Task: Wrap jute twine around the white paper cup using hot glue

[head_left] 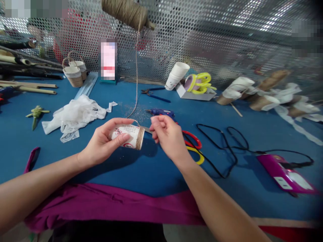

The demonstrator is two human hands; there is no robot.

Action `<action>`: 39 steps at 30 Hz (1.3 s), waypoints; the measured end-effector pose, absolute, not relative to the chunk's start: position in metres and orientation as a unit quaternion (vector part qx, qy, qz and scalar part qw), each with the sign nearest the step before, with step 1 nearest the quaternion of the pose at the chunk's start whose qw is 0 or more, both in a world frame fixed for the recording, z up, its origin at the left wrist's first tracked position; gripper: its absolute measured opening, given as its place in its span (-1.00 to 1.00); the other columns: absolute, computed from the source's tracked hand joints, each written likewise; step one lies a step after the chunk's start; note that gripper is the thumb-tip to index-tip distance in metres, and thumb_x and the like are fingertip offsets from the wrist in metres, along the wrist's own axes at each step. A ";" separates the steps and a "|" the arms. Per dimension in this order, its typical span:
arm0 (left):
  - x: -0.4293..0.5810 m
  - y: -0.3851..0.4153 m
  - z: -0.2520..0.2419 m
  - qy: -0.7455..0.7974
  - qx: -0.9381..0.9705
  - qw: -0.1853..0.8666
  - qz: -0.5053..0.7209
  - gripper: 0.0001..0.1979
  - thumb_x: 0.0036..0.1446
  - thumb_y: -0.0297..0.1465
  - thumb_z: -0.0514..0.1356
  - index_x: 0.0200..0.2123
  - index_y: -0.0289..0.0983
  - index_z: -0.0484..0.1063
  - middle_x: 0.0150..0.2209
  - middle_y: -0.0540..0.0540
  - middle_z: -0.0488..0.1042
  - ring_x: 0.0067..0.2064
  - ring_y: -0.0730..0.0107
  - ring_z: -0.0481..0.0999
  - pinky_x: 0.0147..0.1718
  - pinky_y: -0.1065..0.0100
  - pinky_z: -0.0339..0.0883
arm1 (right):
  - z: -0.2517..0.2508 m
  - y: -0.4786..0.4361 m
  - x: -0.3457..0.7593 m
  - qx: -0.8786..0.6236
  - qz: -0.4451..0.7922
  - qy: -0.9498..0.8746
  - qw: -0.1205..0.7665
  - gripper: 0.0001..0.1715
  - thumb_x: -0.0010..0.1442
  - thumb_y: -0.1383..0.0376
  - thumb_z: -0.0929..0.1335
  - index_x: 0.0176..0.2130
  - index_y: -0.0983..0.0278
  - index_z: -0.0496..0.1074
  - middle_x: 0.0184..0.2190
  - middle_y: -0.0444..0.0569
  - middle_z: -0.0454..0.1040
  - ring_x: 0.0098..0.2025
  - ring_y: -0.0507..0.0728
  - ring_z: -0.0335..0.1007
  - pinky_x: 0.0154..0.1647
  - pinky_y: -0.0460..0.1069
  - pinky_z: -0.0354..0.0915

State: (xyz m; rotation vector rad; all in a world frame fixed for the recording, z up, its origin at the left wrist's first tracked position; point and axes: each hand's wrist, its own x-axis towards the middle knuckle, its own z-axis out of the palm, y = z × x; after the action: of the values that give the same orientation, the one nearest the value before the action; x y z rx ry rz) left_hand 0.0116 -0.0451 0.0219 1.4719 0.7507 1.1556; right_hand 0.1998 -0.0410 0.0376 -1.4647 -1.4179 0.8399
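Note:
My left hand (107, 141) is wrapped round a white printed paper cup (122, 132), which lies on its side in the air with one end toward the right. Brown twine (139, 138) is wound in a band round that right end. From the band the strand leads up to a large spool of twine (123, 11) at the top. Just right of the cup is my right hand (165, 132), its fingers curled in a pinch; whatever they hold is hidden. Behind and beside it are a blue glue gun (161, 112) and scissors with red and yellow handles (194, 139).
White lace (75, 114) lies heaped at left, near small twine-handled cups (73, 75). Blue-handled pliers (157, 95), stacked paper cups (176, 75) and a box with yellow-rimmed tape (198, 84) stand behind. A black cord (227, 148) runs to a magenta power strip (285, 173) at right.

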 end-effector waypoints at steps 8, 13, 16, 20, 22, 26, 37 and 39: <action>0.013 -0.040 0.019 0.380 0.620 0.492 0.479 -0.69 0.12 -0.33 0.19 -0.08 -0.35 0.35 -0.31 -0.08 0.48 -0.38 0.49 0.46 -0.38 0.48 0.40 | 0.048 -0.065 0.190 -0.510 0.384 -0.668 0.382 -0.80 0.02 0.19 0.37 -0.38 0.27 0.34 -0.49 -0.11 0.37 -0.49 0.00 0.25 -0.47 -0.07 0.25; 0.013 -0.041 0.016 0.382 0.665 0.447 0.460 -0.70 0.13 -0.36 0.17 -0.08 -0.35 0.35 -0.26 -0.10 0.47 -0.35 0.48 0.45 -0.38 0.50 0.38 | 0.046 -0.065 0.184 -0.518 0.399 -0.655 0.380 -0.89 0.02 0.28 0.34 -0.42 0.24 0.28 -0.50 -0.13 0.34 -0.46 0.00 0.27 -0.45 -0.07 0.26; 0.012 -0.042 0.016 0.388 0.702 0.400 0.444 -0.71 0.15 -0.37 0.14 -0.06 -0.34 0.34 -0.27 -0.10 0.48 -0.37 0.49 0.44 -0.39 0.50 0.37 | 0.046 -0.064 0.183 -0.527 0.413 -0.641 0.376 -0.89 0.01 0.29 0.33 -0.44 0.24 0.26 -0.51 -0.14 0.32 -0.48 0.00 0.25 -0.48 -0.08 0.24; 0.011 -0.044 0.019 0.385 0.748 0.333 0.426 -0.74 0.14 -0.43 0.13 -0.08 -0.33 0.34 -0.34 -0.05 0.51 -0.48 0.57 0.41 -0.49 0.56 0.31 | 0.042 -0.062 0.181 -0.537 0.422 -0.625 0.378 -0.87 0.00 0.29 0.33 -0.47 0.23 0.22 -0.55 -0.17 0.28 -0.52 -0.02 0.21 -0.52 -0.09 0.20; 0.011 -0.045 0.020 0.379 0.759 0.318 0.422 -0.75 0.14 -0.46 0.13 -0.08 -0.34 0.33 -0.35 -0.05 0.52 -0.50 0.59 0.41 -0.50 0.58 0.30 | 0.041 -0.062 0.180 -0.539 0.422 -0.623 0.378 -0.86 -0.01 0.30 0.32 -0.48 0.23 0.21 -0.56 -0.18 0.26 -0.53 -0.02 0.19 -0.53 -0.09 0.19; 0.011 -0.045 0.021 0.374 0.768 0.303 0.422 -0.76 0.14 -0.46 0.12 -0.09 -0.36 0.33 -0.33 -0.06 0.53 -0.48 0.58 0.44 -0.48 0.58 0.31 | 0.040 -0.062 0.180 -0.537 0.423 -0.623 0.379 -0.86 -0.01 0.29 0.32 -0.48 0.23 0.21 -0.55 -0.18 0.26 -0.53 -0.02 0.19 -0.53 -0.08 0.19; 0.009 -0.044 0.020 0.368 0.785 0.293 0.403 -0.66 0.15 -0.42 0.12 0.01 -0.34 0.25 -0.26 -0.10 0.50 -0.38 0.51 0.47 -0.36 0.51 0.35 | 0.039 -0.064 0.181 -0.541 0.410 -0.626 0.385 -0.86 -0.01 0.29 0.31 -0.49 0.22 0.20 -0.57 -0.19 0.25 -0.54 -0.02 0.19 -0.54 -0.09 0.18; 0.008 -0.044 0.020 0.368 0.787 0.292 0.401 -0.60 0.17 -0.41 0.10 0.08 -0.35 0.18 -0.27 -0.09 0.49 -0.45 0.54 0.43 -0.44 0.52 0.33 | 0.039 -0.064 0.182 -0.533 0.406 -0.630 0.392 -0.85 -0.01 0.27 0.32 -0.50 0.22 0.20 -0.56 -0.19 0.26 -0.53 -0.02 0.20 -0.51 -0.08 0.19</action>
State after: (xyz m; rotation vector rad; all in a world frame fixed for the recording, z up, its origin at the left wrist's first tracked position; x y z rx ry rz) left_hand 0.0083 -0.0436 0.0198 2.0964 0.9819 1.0678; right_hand 0.1822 -0.0638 0.0387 -1.3546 -1.5998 1.0317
